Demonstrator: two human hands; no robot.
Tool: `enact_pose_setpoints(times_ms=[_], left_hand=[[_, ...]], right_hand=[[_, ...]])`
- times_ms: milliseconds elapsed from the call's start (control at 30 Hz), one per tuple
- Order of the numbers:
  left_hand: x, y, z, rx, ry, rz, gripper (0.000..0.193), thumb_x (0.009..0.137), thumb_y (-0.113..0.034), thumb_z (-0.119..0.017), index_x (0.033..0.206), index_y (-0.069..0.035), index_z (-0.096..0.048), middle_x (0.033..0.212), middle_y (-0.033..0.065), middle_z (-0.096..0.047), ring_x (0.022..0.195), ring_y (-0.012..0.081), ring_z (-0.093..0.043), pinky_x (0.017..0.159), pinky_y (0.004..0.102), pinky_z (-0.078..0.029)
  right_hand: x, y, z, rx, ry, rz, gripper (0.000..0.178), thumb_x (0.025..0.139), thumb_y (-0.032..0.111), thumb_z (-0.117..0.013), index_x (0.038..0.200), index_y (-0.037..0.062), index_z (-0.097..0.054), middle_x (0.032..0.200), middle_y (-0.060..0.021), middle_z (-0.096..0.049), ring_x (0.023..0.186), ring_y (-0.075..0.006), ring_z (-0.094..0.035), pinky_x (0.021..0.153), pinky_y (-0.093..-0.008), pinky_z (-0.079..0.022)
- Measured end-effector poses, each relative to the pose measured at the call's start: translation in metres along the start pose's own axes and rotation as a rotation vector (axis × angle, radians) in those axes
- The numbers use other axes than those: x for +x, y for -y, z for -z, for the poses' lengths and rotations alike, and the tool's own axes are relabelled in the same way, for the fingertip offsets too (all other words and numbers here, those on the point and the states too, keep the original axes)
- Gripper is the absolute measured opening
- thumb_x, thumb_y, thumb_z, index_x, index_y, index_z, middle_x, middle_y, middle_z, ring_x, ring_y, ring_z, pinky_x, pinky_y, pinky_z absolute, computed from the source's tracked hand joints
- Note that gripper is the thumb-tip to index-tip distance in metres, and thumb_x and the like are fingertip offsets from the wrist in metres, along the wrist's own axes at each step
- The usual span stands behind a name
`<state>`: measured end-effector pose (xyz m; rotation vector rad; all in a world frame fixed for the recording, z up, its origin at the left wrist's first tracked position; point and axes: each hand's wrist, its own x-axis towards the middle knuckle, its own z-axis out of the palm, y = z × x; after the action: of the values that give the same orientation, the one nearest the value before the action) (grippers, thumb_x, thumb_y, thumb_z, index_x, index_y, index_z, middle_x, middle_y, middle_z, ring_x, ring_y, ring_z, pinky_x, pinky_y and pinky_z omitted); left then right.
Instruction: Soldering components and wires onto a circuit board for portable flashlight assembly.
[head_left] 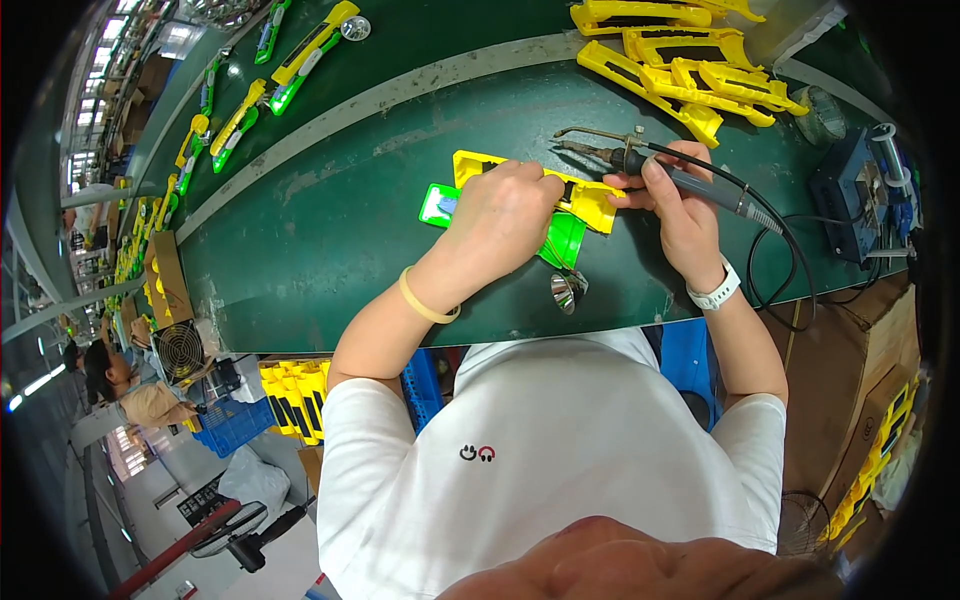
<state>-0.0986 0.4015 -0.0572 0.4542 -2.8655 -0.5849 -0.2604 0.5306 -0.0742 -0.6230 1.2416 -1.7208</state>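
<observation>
My left hand (505, 210) is closed over a yellow plastic casing half (592, 208), its fingers hiding the middle of the piece. Below that lies a green casing half (568, 238), partly covered by the same hand. A thin wire runs from the green part to a small silver lamp reflector (567, 291) near the table's front edge. In my right hand (684, 215) is a soldering iron (700, 188) with a thin metal tube along it, its tip pointing left above the table. My right fingertips also touch the right end of the yellow casing.
Yellow casing halves (690, 75) are heaped at the far right. A blue soldering station (848, 195) with a solder spool stands at the right, joined to the iron by a black cable (795, 245). Yellow-and-green assemblies (310, 55) lie far left on the green table (340, 220). Another person (135, 390) sits left.
</observation>
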Motion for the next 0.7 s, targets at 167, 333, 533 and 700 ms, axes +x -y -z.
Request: enact_pose_setpoints(times_ms=[167, 333, 533, 700], left_hand=[[0.002, -0.006, 0.01, -0.024, -0.205, 0.003, 0.012, 0.068, -0.008, -0.068, 0.078, -0.005, -0.062, 0.07, 0.0093, -0.057, 0.067, 0.0264, -0.057, 0.06, 0.0349, -0.047], [-0.021, 0.013, 0.04, -1.371, -0.035, 0.603, 0.012, 0.078, 0.004, -0.062, 0.085, -0.002, -0.054, 0.093, 0.0117, -0.063, 0.076, 0.016, -0.064, 0.066, 0.0277, -0.053], [-0.04, 0.031, 0.026, -1.506, -0.234, 0.638, 0.028, 0.081, 0.005, -0.058, 0.108, 0.002, -0.053, 0.09, 0.0167, -0.063, 0.08, 0.0218, -0.066, 0.069, 0.0298, -0.056], [-0.036, 0.045, 0.028, -1.207, -0.17, 0.649, 0.02, 0.081, 0.001, -0.062, 0.1, 0.003, -0.054, 0.078, 0.0111, -0.063, 0.06, 0.013, -0.063, 0.05, 0.0222, -0.051]], right_hand=[[0.001, -0.003, 0.005, -0.011, -0.016, 0.025, 0.023, 0.091, 0.011, -0.052, 0.103, 0.0038, -0.033, 0.094, -0.0089, -0.047, 0.089, -0.0247, -0.063, 0.072, -0.0307, -0.056], [0.001, -0.005, 0.007, -0.065, -0.049, 0.051, 0.024, 0.09, 0.009, -0.053, 0.103, 0.0034, -0.035, 0.091, -0.0088, -0.051, 0.087, -0.0208, -0.063, 0.069, -0.0264, -0.054], [-0.008, 0.0, -0.013, -0.196, -0.123, 0.158, 0.023, 0.087, 0.009, -0.057, 0.1, 0.0064, -0.038, 0.078, -0.006, -0.052, 0.061, -0.0126, -0.053, 0.055, -0.0228, -0.043], [-0.007, -0.01, -0.04, -0.097, -0.146, 0.071, 0.03, 0.083, 0.004, -0.061, 0.101, 0.0032, -0.037, 0.084, -0.0056, -0.048, 0.062, -0.0094, -0.054, 0.053, -0.0208, -0.046]])
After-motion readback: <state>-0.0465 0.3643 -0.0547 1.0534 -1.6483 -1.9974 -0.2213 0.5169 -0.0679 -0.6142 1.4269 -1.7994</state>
